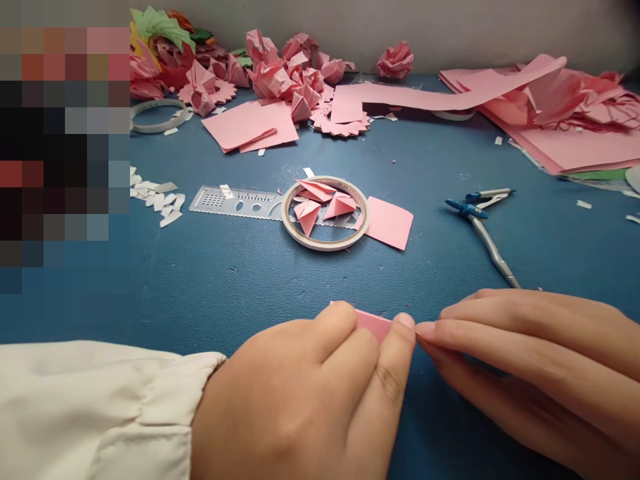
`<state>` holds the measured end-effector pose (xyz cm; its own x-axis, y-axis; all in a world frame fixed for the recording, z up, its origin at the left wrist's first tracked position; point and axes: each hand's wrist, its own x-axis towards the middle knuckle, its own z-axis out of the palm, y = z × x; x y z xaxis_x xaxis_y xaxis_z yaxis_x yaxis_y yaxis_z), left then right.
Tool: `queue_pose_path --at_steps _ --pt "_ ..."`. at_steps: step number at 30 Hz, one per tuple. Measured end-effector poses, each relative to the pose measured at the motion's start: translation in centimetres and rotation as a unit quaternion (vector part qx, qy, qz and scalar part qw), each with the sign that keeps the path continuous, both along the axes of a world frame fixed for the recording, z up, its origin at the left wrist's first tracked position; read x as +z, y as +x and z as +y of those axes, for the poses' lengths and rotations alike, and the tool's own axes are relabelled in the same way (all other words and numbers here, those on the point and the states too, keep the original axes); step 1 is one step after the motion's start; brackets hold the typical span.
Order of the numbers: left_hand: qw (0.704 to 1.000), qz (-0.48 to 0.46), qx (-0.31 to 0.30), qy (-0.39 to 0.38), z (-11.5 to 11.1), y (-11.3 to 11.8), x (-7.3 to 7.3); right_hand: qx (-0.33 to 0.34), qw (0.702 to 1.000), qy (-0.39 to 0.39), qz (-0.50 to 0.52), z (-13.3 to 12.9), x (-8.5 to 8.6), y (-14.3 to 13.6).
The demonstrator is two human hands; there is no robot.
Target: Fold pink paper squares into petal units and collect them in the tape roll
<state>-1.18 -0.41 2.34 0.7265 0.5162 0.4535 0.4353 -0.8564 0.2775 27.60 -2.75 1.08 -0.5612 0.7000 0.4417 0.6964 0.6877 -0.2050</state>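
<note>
A small piece of pink paper (373, 324) is held low over the blue table by my left hand (305, 393), whose curled fingers cover most of it. My right hand (525, 367) comes in from the right with thumb and fingertips pinched at the paper's right end, close against a left fingertip. What lies between those right fingertips is largely hidden. Just beyond my hands, a roll of tape (285, 223) lies flat on a clear ruler (235, 203), with several small folded pink pieces (341, 205) inside its ring. A pink paper square (390, 223) touches the ring's right side.
A silver and blue compass (493, 247) lies right of the tape, beyond my right hand. Crumpled pink paper flowers (285, 73) and folded sheets (250, 125) line the back. Pink paper (585, 143) is heaped at right. White scraps (160, 200) lie at left; a blurred patch hides the upper left.
</note>
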Motion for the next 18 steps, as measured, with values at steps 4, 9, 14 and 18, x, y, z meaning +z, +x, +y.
queue_pose_path --at_steps 4,9,14,18 --pt "1.000 -0.012 0.012 0.000 -0.4 -0.3 -0.2 -0.007 1.000 0.002 0.017 -0.1 0.0 -0.4" --pt "0.998 -0.032 0.046 -0.018 -0.8 0.5 -0.6 -0.001 1.000 0.005 0.013 -0.3 0.1 -0.7" --pt "0.996 -0.040 0.070 -0.034 -0.5 1.9 -0.8 0.006 0.999 0.015 0.028 -0.5 -0.6 0.1" --pt "0.995 -0.046 0.071 -0.058 -0.1 1.6 -1.0 -0.003 0.998 0.025 0.055 -0.4 -0.7 0.6"
